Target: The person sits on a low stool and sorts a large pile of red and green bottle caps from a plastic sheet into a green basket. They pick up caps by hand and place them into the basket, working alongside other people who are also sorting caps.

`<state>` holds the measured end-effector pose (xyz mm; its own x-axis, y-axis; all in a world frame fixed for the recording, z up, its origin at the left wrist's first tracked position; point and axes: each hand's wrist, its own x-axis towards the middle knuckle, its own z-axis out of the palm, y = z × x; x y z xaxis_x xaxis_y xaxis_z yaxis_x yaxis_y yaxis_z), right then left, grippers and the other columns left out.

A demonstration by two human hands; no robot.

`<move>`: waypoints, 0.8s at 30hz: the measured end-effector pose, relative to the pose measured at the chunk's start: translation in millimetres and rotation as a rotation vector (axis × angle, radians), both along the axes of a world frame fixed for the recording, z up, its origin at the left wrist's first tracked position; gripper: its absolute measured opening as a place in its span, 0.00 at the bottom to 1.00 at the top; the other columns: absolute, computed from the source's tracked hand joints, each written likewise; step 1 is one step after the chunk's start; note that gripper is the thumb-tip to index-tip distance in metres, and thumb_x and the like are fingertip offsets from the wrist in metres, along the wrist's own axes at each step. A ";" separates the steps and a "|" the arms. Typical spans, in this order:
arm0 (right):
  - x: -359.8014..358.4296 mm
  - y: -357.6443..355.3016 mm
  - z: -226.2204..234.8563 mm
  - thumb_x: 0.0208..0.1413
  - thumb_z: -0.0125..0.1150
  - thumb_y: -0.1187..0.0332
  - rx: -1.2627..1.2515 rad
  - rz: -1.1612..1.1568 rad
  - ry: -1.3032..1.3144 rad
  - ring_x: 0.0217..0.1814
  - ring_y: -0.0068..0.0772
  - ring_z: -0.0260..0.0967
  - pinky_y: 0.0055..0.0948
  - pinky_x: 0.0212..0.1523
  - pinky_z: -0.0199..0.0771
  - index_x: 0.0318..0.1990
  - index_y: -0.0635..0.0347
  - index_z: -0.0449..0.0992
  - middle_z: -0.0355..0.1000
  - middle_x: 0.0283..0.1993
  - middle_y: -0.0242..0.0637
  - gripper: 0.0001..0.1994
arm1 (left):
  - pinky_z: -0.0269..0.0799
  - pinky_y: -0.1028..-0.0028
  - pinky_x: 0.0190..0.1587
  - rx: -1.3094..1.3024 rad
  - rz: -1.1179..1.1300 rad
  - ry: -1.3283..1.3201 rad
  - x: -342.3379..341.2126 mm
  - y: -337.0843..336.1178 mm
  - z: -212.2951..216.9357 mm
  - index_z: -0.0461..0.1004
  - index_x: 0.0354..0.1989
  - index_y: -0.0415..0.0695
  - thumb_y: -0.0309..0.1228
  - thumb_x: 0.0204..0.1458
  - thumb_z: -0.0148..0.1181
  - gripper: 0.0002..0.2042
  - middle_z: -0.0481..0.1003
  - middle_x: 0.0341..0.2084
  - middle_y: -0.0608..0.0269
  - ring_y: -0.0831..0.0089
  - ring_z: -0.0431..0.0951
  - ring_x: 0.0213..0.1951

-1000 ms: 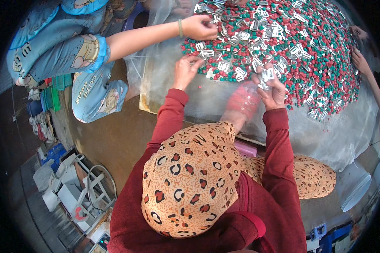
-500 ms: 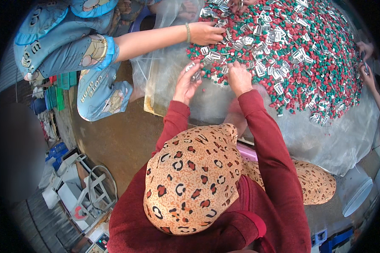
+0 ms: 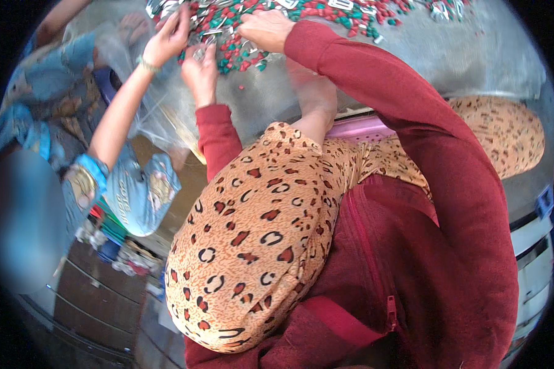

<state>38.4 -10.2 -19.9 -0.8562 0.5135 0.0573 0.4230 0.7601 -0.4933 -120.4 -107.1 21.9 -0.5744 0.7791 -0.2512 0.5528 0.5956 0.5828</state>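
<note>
- A heap of small red, green and silver pieces lay on a clear plastic sheet at the top of the view.
- The left hand rested at the heap's near edge, fingers curled over pieces; whether it gripped any I could not tell.
- The right hand lay palm-down on the heap, fingers loosely bent, nothing clearly held.
- A co-worker's hand with a wristband reached in just beside the left hand.
- A leopard-print cloth filled the middle and hid the lower forearms.
- Compared with half a second before, the heap sat much higher in view, and the right hand had shifted further onto it.
</note>
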 end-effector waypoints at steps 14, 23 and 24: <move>111.4 20.9 46.6 0.54 0.51 0.57 -2.051 0.069 1.036 0.40 0.40 0.74 0.39 0.35 0.77 0.43 0.58 0.72 0.73 0.46 0.40 0.16 | 0.69 0.75 0.28 0.067 -0.245 -0.858 44.7 33.5 162.6 0.66 0.39 0.38 0.22 0.46 0.55 0.11 0.69 0.40 0.53 0.72 0.71 0.34; 90.2 -5.3 103.2 0.57 0.38 0.43 -2.433 -0.070 1.155 0.40 0.41 0.73 0.42 0.41 0.75 0.49 0.57 0.69 0.73 0.40 0.38 0.28 | 0.65 0.66 0.48 -0.040 -1.393 0.596 133.7 69.4 197.3 0.67 0.47 0.44 0.40 0.45 0.62 0.22 0.69 0.36 0.53 0.57 0.70 0.44; 72.8 -2.2 72.7 0.58 0.38 0.45 -2.357 -0.099 1.258 0.40 0.40 0.73 0.41 0.42 0.75 0.48 0.58 0.69 0.73 0.40 0.39 0.26 | 0.64 0.65 0.49 0.077 -1.465 0.642 142.6 74.9 187.1 0.65 0.52 0.46 0.46 0.45 0.61 0.27 0.69 0.40 0.53 0.58 0.70 0.45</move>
<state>111.3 -12.5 52.8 -0.8739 0.4644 -0.1435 -0.4749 -0.8787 0.0482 22.2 -32.2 208.9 0.6548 0.7262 -0.2097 0.7480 -0.6624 0.0419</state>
